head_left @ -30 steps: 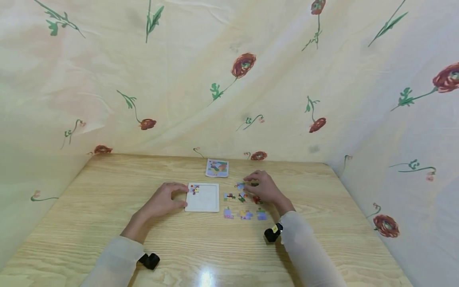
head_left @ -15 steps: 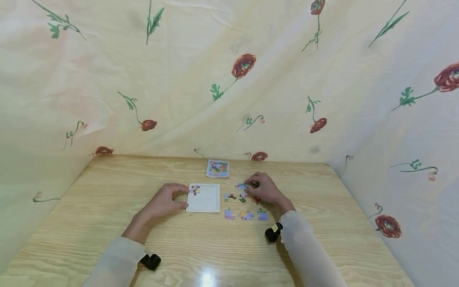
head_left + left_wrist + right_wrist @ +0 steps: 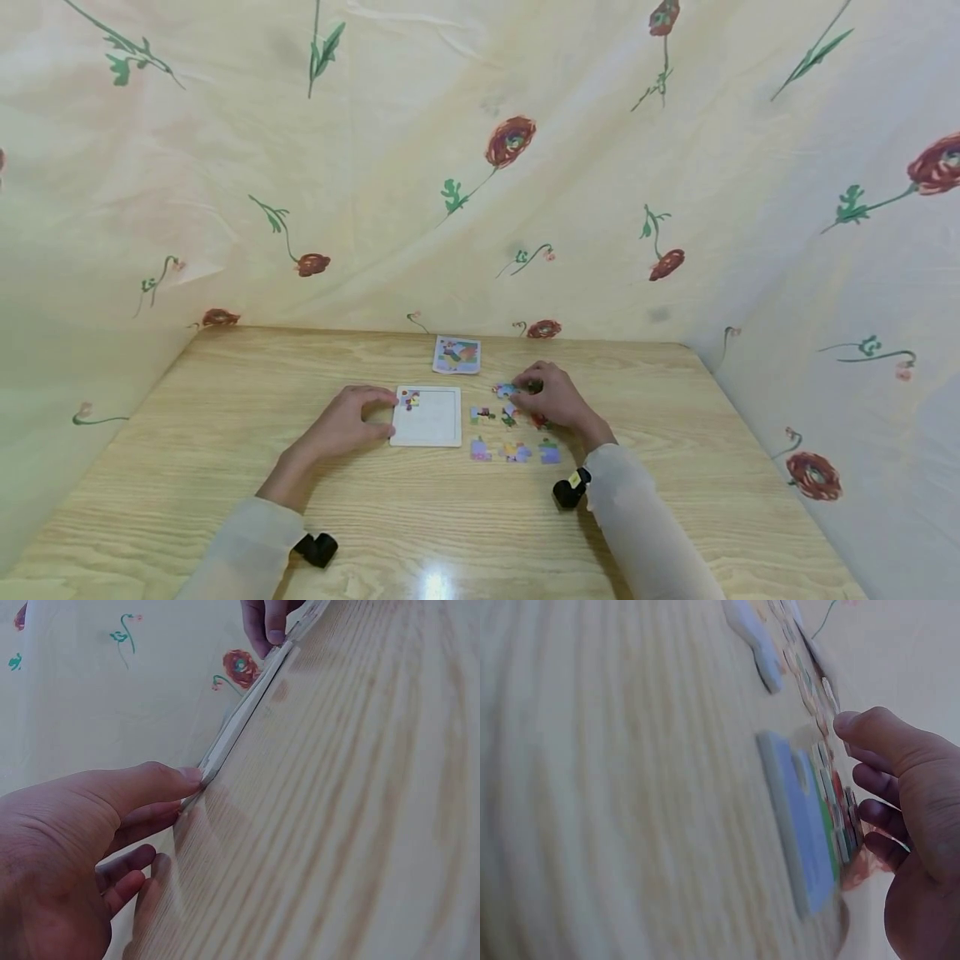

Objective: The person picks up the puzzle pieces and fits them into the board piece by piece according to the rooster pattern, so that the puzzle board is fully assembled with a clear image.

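In the head view a white puzzle tray lies flat on the table, with a bit of joined picture in its upper left corner. My left hand holds the tray's left edge; in the left wrist view its thumb lies on the near corner. To the tray's right, my right hand pinches a small bluish puzzle piece between thumb and index finger. The other fingers hover over the rightmost pieces and partly hide them. In the right wrist view a purple-and-blue puzzle piece lies nearest the camera, below that hand.
Several loose puzzle pieces lie in rows right of the tray. Behind the tray, a square picture card shows a colourful figure. A flowered curtain encloses the wooden table at the back and sides.
The view has shifted very slightly. Both hands stay almost in place, the left at the tray's edge and the right at the bluish puzzle piece.
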A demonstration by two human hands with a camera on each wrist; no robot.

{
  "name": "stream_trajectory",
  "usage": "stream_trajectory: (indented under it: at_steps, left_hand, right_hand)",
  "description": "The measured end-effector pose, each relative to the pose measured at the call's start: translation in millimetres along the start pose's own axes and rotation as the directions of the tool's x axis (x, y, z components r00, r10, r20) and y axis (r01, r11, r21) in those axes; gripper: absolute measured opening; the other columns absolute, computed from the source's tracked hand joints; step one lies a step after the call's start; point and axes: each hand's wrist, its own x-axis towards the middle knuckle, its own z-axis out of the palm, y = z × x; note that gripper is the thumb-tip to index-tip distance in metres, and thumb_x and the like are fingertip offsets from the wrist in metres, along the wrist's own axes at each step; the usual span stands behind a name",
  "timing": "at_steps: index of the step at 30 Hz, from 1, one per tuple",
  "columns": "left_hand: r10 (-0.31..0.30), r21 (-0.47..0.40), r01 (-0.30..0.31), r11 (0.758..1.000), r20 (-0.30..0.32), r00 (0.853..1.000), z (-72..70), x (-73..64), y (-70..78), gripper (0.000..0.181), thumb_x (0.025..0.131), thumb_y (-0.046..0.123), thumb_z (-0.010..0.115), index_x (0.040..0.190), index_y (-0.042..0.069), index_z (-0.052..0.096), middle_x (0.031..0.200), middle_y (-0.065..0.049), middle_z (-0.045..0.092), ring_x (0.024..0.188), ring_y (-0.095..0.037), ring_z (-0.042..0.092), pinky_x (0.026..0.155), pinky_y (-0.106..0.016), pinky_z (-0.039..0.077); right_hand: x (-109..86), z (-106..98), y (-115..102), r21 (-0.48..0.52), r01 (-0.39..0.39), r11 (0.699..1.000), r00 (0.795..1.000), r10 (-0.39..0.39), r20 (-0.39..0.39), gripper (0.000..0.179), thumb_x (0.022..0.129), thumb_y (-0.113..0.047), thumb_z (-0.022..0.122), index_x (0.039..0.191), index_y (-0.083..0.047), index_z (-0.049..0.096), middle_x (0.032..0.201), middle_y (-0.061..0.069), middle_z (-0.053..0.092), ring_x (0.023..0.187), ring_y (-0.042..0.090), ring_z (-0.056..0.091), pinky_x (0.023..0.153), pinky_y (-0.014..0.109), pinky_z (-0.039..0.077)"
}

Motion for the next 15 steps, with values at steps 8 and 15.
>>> stream_trajectory:
  at_steps: [8, 15]
  left_hand:
    - [-0.014, -0.009, 0.014, 1.000, 0.008, 1.000, 1.5, 1.9, -2.2, 0.043, 0.089, 0.023, 0.080, 0.130, 0.014, 0.070, 0.146, -0.011, 0.061, 0.142, -0.040, 0.045, 0.118, -0.065, 0.035]
    - [-0.018, -0.007, 0.018, 1.000, 0.000, 1.000, 0.8, 1.1, -2.2, 0.044, 0.088, 0.023, 0.080, 0.129, 0.013, 0.071, 0.145, -0.012, 0.061, 0.141, -0.040, 0.045, 0.118, -0.065, 0.035]
  right_hand:
    - [7.1, 7.1, -16.2, -0.002, 0.015, 1.000, 0.999, -0.015, -0.030, 0.024, 0.093, -0.026, 0.078, 0.113, -0.013, 0.078, 0.114, 0.007, 0.068, 0.106, 0.026, 0.060, 0.087, 0.044, 0.055]
    - [15.6, 19.6, -31.7, 0.033, 0.051, 0.998, 0.998, -0.050, -0.030, 0.022, 0.092, -0.022, 0.079, 0.111, -0.010, 0.079, 0.112, 0.008, 0.067, 0.108, 0.028, 0.060, 0.093, 0.049, 0.055]
